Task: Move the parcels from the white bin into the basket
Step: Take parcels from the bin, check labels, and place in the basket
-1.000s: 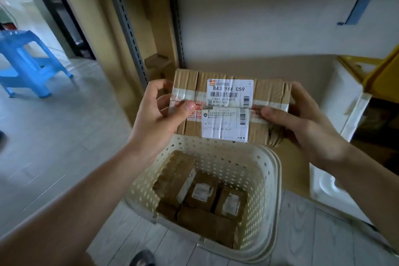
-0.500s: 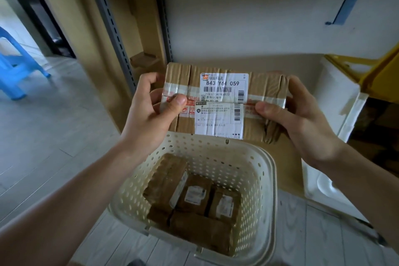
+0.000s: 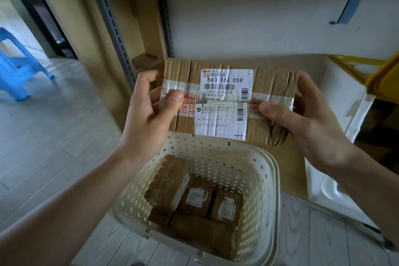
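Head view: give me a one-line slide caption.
Both hands, left and right, hold a taped parcel above the basket of parcels.

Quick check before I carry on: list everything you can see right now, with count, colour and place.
held parcel: one, brown with white labels, above the basket's far edge
basket: one, cream, perforated, on the floor below
parcels in basket: at least four, brown
white bin: one, right, contents hidden
yellow frame: one, far right
stool: one, blue, far left
hands: left hand and right hand grip the parcel's ends
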